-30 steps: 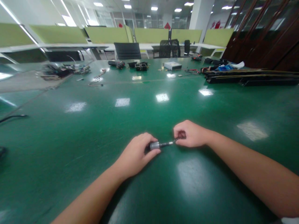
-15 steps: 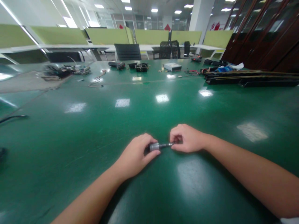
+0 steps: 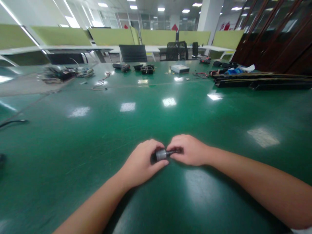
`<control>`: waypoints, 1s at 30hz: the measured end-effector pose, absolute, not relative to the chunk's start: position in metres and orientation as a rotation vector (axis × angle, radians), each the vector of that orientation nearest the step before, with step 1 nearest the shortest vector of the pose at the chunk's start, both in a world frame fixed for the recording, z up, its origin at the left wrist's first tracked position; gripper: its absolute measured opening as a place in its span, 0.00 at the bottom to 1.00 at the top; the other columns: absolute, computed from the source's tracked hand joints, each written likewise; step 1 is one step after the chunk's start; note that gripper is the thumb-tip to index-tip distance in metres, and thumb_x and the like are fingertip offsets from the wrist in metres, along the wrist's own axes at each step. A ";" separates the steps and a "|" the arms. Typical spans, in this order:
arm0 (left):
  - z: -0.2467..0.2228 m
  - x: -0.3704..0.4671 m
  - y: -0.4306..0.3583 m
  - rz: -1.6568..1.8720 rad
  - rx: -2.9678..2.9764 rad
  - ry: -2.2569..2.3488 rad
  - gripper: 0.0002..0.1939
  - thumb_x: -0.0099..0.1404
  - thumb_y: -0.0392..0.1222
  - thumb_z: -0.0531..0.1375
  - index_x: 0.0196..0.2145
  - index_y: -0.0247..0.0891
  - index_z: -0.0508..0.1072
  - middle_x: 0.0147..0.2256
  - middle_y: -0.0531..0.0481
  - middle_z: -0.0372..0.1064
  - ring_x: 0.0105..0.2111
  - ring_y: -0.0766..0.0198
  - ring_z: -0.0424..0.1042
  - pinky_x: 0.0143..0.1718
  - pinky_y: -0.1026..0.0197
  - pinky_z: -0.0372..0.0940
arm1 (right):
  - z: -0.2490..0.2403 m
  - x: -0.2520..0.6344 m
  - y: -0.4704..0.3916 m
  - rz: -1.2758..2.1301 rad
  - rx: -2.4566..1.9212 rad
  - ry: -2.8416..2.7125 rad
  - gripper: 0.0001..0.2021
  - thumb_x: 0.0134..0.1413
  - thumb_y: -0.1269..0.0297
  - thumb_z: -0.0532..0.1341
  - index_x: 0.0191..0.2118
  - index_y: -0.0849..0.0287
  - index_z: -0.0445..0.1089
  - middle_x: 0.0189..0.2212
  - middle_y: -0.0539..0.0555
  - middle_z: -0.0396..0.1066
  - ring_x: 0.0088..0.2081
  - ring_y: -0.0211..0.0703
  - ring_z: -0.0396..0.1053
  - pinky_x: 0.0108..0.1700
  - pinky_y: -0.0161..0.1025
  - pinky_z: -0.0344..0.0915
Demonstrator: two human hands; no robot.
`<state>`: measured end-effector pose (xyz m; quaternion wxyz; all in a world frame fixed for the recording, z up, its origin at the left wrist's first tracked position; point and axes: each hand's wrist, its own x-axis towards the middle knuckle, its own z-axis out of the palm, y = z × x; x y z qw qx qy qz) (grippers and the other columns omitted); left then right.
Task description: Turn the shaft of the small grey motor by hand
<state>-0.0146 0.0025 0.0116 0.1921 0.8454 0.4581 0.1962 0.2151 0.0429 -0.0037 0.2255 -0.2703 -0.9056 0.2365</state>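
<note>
My left hand (image 3: 141,162) is closed around a small tool whose grey metal collar (image 3: 161,154) sticks out past the thumb. A thin dark shaft (image 3: 172,151) runs from the collar to the right. My right hand (image 3: 188,150) pinches that shaft with its fingertips, close against the collar. Both hands rest low on the green table (image 3: 151,120), near its front middle. The tool's handle is hidden inside my left fist.
Far across the table lie cables and small parts (image 3: 68,73), black pieces (image 3: 146,69), a white box (image 3: 179,68) and long dark rails (image 3: 263,81) at the right. A black cable (image 3: 12,123) lies at the left edge. Office chairs and green partitions stand behind.
My right hand has slid left along the shaft toward my left hand, so less of the shaft shows. My left hand has stayed nearly still.
</note>
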 end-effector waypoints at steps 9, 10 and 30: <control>0.011 -0.016 0.003 0.541 2.365 1.279 0.11 0.68 0.48 0.60 0.44 0.42 0.72 0.40 0.49 0.72 0.40 0.56 0.71 0.44 0.54 0.64 | 0.000 0.215 0.042 0.672 -0.759 -2.505 0.08 0.54 0.69 0.65 0.41 0.59 0.75 0.32 0.51 0.73 0.33 0.39 0.68 0.38 0.35 0.61; 0.011 -0.016 0.003 0.541 2.364 1.278 0.11 0.67 0.48 0.60 0.44 0.42 0.72 0.40 0.49 0.72 0.40 0.56 0.71 0.44 0.54 0.64 | 0.000 0.215 0.042 0.670 -0.759 -2.506 0.08 0.54 0.69 0.65 0.41 0.59 0.75 0.32 0.51 0.73 0.33 0.39 0.68 0.38 0.35 0.61; 0.008 -0.015 0.004 0.514 2.376 1.287 0.11 0.64 0.45 0.64 0.42 0.41 0.72 0.39 0.49 0.71 0.40 0.55 0.70 0.43 0.54 0.62 | -0.002 0.214 0.041 0.618 -0.718 -2.510 0.06 0.55 0.66 0.65 0.40 0.59 0.75 0.31 0.50 0.72 0.33 0.38 0.67 0.38 0.35 0.59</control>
